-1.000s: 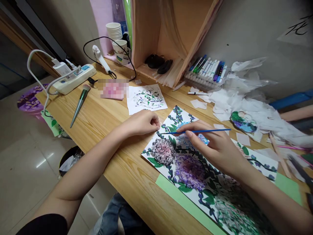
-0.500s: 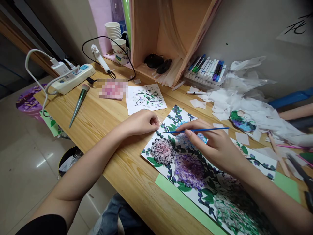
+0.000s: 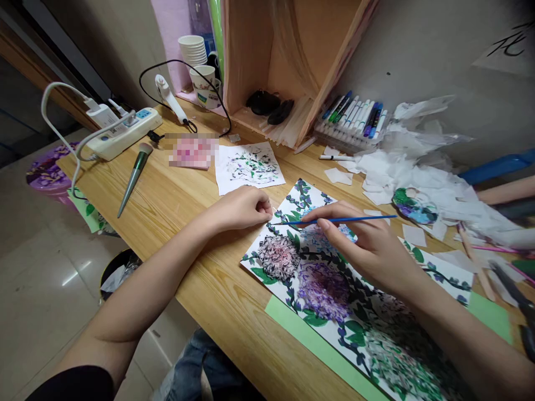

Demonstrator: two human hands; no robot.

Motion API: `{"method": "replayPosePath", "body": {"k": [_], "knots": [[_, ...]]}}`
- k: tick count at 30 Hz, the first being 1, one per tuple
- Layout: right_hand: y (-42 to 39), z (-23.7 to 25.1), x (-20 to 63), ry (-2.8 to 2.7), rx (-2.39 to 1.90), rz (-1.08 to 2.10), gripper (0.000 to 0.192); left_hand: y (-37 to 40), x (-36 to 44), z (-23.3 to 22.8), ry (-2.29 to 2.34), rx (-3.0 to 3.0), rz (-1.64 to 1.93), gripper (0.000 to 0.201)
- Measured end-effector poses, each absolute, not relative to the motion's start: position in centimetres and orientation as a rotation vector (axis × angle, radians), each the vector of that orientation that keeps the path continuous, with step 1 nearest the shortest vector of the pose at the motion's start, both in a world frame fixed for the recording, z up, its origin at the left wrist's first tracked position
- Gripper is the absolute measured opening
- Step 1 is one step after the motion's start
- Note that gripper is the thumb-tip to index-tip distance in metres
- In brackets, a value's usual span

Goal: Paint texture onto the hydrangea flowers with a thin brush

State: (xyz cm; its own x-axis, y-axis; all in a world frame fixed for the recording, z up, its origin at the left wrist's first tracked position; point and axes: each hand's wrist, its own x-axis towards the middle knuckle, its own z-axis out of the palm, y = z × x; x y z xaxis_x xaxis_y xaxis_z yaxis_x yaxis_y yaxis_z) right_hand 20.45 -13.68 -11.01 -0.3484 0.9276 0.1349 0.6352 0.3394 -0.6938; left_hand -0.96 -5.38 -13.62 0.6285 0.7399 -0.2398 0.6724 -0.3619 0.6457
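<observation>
In the head view my right hand pinches a thin blue paintbrush, held nearly level over the upper left part of a floral painting. The brush tip is close to a dark green vine at the sheet's left edge. Pink, purple, blue and green textured flowers fill the painting; my right hand and forearm cover part of it. My left hand rests in a loose fist on the wooden table, its fingertips at the painting's left edge. I see nothing in its fingers.
A paint-smeared palette lies among white paper scraps. Behind are a marker box and a paint-dabbed sheet. A makeup brush, power strip and paper cups stand left. Scissors lie at right.
The paintbrush has shifted very slightly, its back end a little higher and further right. My left hand has stayed in place.
</observation>
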Motion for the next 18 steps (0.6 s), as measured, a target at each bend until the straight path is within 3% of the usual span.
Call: {"method": "replayPosePath", "body": {"k": [18], "knots": [[-13.70, -10.89, 20.63, -2.102, -1.331, 0.718, 0.020, -5.48, -0.86, -13.48, 1.134, 2.103, 0.112, 0.017]]}}
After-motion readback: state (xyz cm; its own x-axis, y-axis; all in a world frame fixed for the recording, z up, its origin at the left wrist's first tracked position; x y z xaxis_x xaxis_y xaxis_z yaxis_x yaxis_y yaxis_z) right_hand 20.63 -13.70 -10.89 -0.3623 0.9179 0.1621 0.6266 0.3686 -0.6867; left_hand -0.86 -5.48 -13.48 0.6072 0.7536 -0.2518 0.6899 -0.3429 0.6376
